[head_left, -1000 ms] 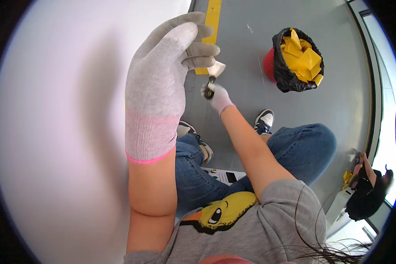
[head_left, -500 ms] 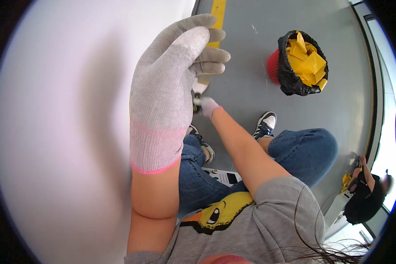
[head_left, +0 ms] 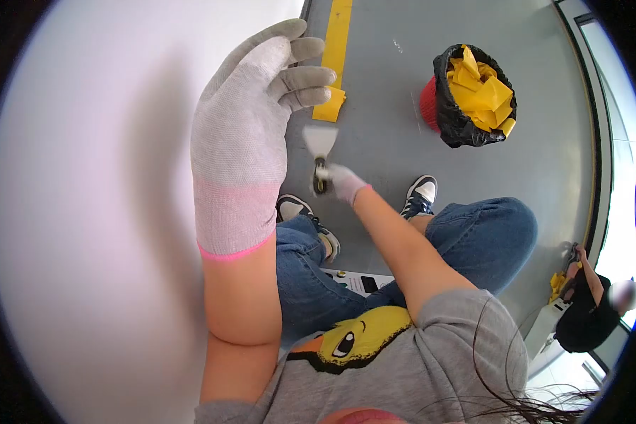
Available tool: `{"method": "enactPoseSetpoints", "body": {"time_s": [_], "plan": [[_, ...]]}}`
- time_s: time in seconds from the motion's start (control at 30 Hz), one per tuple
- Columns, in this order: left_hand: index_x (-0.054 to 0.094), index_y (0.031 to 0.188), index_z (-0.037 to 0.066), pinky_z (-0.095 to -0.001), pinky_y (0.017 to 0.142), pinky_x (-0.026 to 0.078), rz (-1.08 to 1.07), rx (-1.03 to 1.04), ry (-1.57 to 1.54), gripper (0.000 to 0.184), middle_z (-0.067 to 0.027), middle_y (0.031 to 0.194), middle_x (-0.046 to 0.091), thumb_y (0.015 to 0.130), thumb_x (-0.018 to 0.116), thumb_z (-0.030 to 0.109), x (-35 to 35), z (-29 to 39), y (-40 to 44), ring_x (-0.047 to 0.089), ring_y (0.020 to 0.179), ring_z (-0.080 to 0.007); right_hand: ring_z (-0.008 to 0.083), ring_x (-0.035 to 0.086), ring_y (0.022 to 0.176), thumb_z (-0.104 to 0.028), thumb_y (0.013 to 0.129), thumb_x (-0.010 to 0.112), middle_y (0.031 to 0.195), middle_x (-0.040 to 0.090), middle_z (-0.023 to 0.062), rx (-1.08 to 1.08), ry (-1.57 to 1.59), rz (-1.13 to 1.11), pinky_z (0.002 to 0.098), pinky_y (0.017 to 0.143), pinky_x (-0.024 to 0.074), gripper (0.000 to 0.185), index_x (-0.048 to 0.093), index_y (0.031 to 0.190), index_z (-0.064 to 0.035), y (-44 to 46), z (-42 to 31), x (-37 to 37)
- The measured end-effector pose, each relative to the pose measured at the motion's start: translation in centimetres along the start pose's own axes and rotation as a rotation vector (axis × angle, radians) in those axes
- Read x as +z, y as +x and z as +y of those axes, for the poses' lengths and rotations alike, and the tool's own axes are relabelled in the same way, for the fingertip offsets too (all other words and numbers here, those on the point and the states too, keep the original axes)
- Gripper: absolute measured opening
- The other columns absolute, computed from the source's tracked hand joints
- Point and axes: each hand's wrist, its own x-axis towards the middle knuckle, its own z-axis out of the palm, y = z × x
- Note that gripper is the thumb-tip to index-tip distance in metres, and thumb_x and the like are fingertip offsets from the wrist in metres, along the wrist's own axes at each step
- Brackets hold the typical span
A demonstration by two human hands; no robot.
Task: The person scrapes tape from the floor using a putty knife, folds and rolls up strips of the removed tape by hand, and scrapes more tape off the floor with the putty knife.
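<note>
My left hand, in a grey-white glove with a pink cuff, is raised beside the white wall with its fingers apart and nothing in it. Lower down, my right hand, also gloved, is closed round the dark handle of a scraper. The scraper's wide blade points at the end of a yellow floor tape, with a gap of grey floor between them. At that end the tape has a loose or folded piece.
A red bin with a black liner holds crumpled yellow tape. The white wall rises at the left. Another person in black is at the far right, near a white cabinet. My shoes are on the grey floor.
The scraper was at the tape's end one second ago, and it is now below it with my right hand. A loose or folded yellow piece now shows there. My left hand has shifted slightly leftward.
</note>
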Motion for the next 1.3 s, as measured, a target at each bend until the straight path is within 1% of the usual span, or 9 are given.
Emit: {"method": "enactPoseSetpoints", "body": {"time_s": [0.13, 0.3, 0.4, 0.57, 0.67, 0.83, 1.0, 1.2, 1.3], "plan": [[0.046, 0.125, -0.008, -0.0337, 0.077, 0.051, -0.025, 0.019, -0.005, 0.047, -0.0203, 0.111, 0.057, 0.092, 0.049, 0.026, -0.1, -0.2, -0.2, 0.062, 0.090, -0.0270, 0.0250, 0.063, 0.074, -0.012, 0.088, 0.060, 0.088, 0.061, 0.0123, 0.263, -0.016, 0.114, 0.0436, 0.064, 0.0549, 0.018, 0.056, 0.100, 0.0015, -3.5, 5.4, 1.0], [0.046, 0.125, -0.008, -0.0342, 0.078, 0.050, 0.037, -0.040, 0.058, 0.047, -0.0202, 0.111, 0.057, 0.092, 0.049, 0.025, 0.4, 0.2, -0.1, 0.062, 0.091, -0.0268, 0.0275, 0.063, 0.072, -0.011, 0.088, 0.059, 0.081, 0.061, 0.0127, 0.040, -0.220, 0.142, 0.0417, 0.062, 0.0545, 0.016, 0.055, 0.097, 0.0029, 2.1, 3.7, 3.6], [0.045, 0.125, -0.008, -0.0347, 0.079, 0.050, 0.076, -0.075, 0.048, 0.046, -0.0199, 0.111, 0.057, 0.093, 0.048, 0.025, 1.7, 0.8, -0.2, 0.061, 0.090, -0.0263, 0.0295, 0.062, 0.070, -0.007, 0.087, 0.060, 0.080, 0.060, 0.0148, -0.029, -0.018, 0.353, 0.0481, 0.057, 0.0549, 0.012, 0.057, 0.092, 0.0029, 5.7, -1.7, 6.9], [0.045, 0.125, -0.007, -0.0348, 0.079, 0.050, -0.008, -0.022, 0.032, 0.046, -0.0193, 0.111, 0.057, 0.093, 0.048, 0.026, -0.3, 0.1, 0.3, 0.061, 0.090, -0.0254, 0.0296, 0.059, 0.078, -0.010, 0.091, 0.056, 0.088, 0.054, 0.0141, -0.071, 0.711, 0.224, 0.0476, 0.063, 0.0557, 0.019, 0.046, 0.101, 0.0026, 8.2, -8.7, 9.3], [0.046, 0.125, -0.007, -0.0346, 0.079, 0.050, 0.027, -0.024, 0.034, 0.045, -0.0190, 0.110, 0.057, 0.093, 0.048, 0.026, 0.1, 0.0, 0.2, 0.061, 0.089, -0.0252, 0.0280, 0.058, 0.079, -0.011, 0.093, 0.054, 0.090, 0.055, 0.0121, -0.149, 0.743, 0.041, 0.0467, 0.068, 0.0542, 0.021, 0.045, 0.108, -0.0008, 5.2, -8.8, 8.6], [0.048, 0.123, -0.007, -0.0339, 0.078, 0.051, -0.019, -0.019, -0.016, 0.042, -0.0190, 0.110, 0.058, 0.094, 0.048, 0.023, -0.4, -0.3, 0.3, 0.061, 0.089, -0.0254, 0.0204, 0.058, 0.074, -0.013, 0.092, 0.055, 0.087, 0.055, 0.0064, -0.225, -0.079, -0.023, 0.0383, 0.066, 0.0526, 0.025, 0.046, 0.113, -0.0037, -1.4, 0.1, -1.1], [0.053, 0.119, -0.006, -0.0335, 0.077, 0.052, -0.274, 0.096, -0.277, 0.038, -0.0195, 0.109, 0.060, 0.093, 0.050, 0.021, -1.1, 0.1, -1.0, 0.063, 0.088, -0.0260, 0.0162, 0.058, 0.071, -0.014, 0.091, 0.056, 0.086, 0.057, 0.0051, 0.128, -0.058, 0.266, 0.0331, 0.059, 0.0511, 0.032, 0.045, 0.122, -0.0142, -10.2, 4.6, -10.2], [0.058, 0.112, -0.006, -0.0298, 0.070, 0.053, 0.106, 0.035, -0.068, 0.031, -0.0165, 0.098, 0.064, 0.090, 0.053, 0.016, 0.3, -0.2, -0.1, 0.065, 0.079, -0.0221, 0.0201, 0.057, 0.064, -0.017, 0.091, 0.056, 0.080, 0.056, 0.0058, 0.113, 0.035, 0.309, 0.0361, 0.051, 0.0487, 0.021, 0.048, 0.110, -0.0115, -7.3, -0.6, -11.0], [0.059, 0.108, -0.005, -0.0280, 0.067, 0.053, 0.120, 0.024, -0.103, 0.028, -0.0149, 0.093, 0.065, 0.088, 0.054, 0.014, 0.4, -0.2, -0.1, 0.065, 0.074, -0.0202, 0.0185, 0.052, 0.051, -0.020, 0.094, 0.051, 0.070, 0.055, 0.0074, 0.032, -0.459, 0.281, 0.0345, 0.044, 0.0436, 0.014, 0.048, 0.094, -0.0064, -1.2, -6.1, -9.1]]}}
